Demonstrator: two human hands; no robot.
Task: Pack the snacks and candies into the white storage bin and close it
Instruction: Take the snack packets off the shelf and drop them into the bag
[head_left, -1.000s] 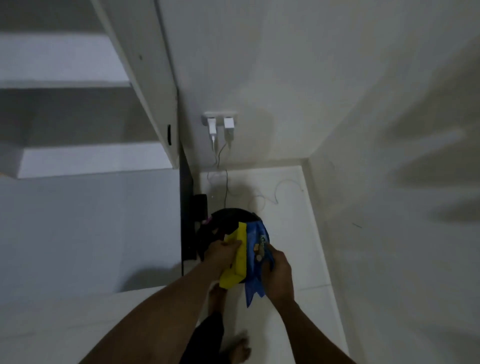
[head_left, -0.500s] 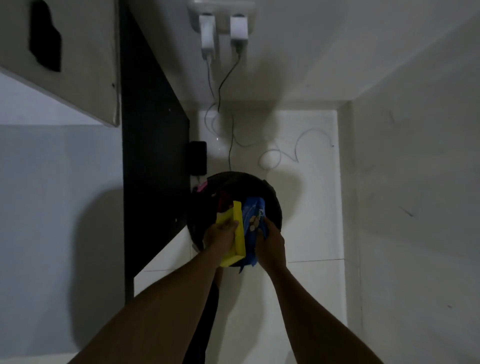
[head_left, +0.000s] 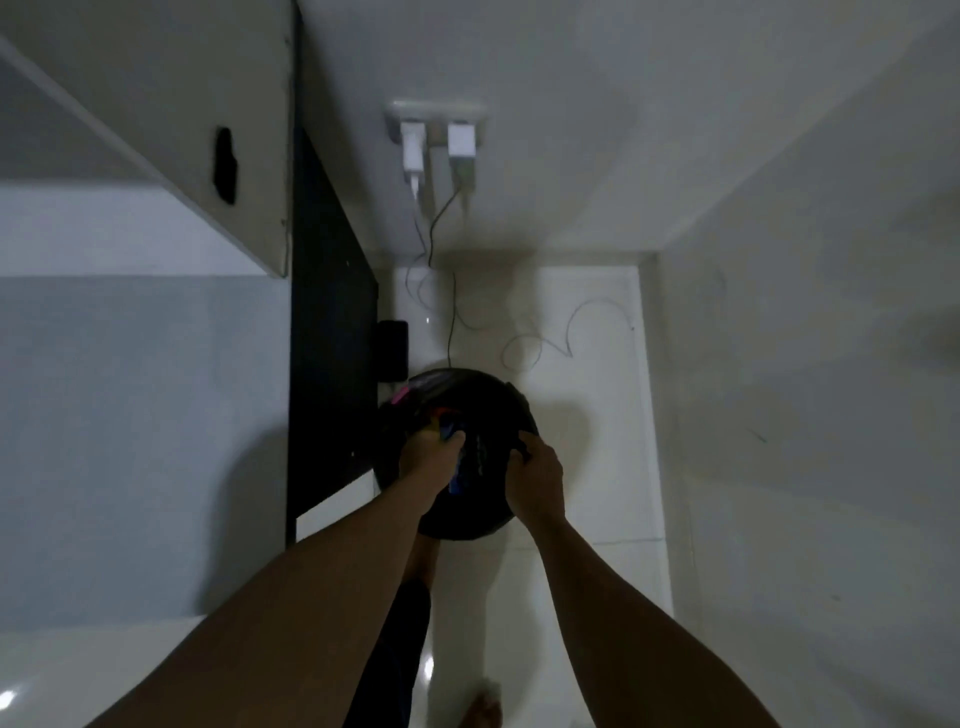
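Observation:
A round black container (head_left: 467, 522) with a dark liner stands on the white tiled floor below me. My left hand (head_left: 427, 460) reaches down into it and grips snack packets. A blue packet (head_left: 458, 472) shows beside its thumb, and a bit of yellow and red (head_left: 440, 418) shows above its fingers. My right hand (head_left: 537, 470) curls its fingers over the container's right rim (head_left: 519, 410). Something pink (head_left: 400, 397) sticks out at the upper left rim. The inside of the container is too dark to make out.
A wall socket with two white chargers (head_left: 436, 140) sits ahead, and its cables (head_left: 545, 338) trail across the floor. A small dark device (head_left: 392, 351) lies by the black cabinet side (head_left: 327, 364). Walls close in ahead and on the right. My bare foot (head_left: 483, 712) is below.
The yellow and blue packets have gone down into the black container with my left hand. My right hand has let go of the blue packet and taken hold of the rim.

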